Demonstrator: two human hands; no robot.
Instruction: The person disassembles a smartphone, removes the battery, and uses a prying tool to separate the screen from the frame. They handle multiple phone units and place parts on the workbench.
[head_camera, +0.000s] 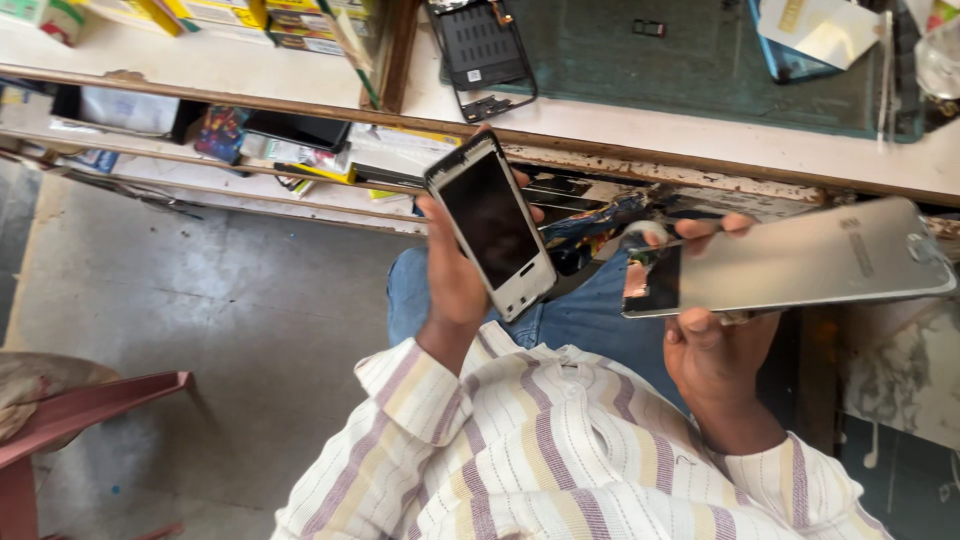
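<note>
your left hand (452, 285) has its grip closed around a white smartphone (490, 225), fingers wrapped behind the body and the thumb side along its left edge. the phone stands tilted, its dark screen facing up toward you and its top corner reaching the edge of the counter (620, 125). your right hand (715, 345) has its grip closed on a silver back cover (800, 262), a flat rectangular panel held nearly level; the fingertips (700, 228) curl over its far edge and the thumb presses from below at the near edge. the panel's left end is dark and reflective, the rest a dull metallic grey. the two pieces are near each other but apart, both held over your lap above blue jeans (590, 310).

on the counter, beyond the phone, lies a black phone frame (480, 50) with its inner parts exposed, resting partly on a dark green mat (700, 65). below the counter top, a shelf (200, 165) carries flat boxes and papers. your striped shirt sleeves (560, 450) fill the lower part of the view. a pink plastic stool (90, 410) stands on the concrete floor (230, 310) at the lower left.
</note>
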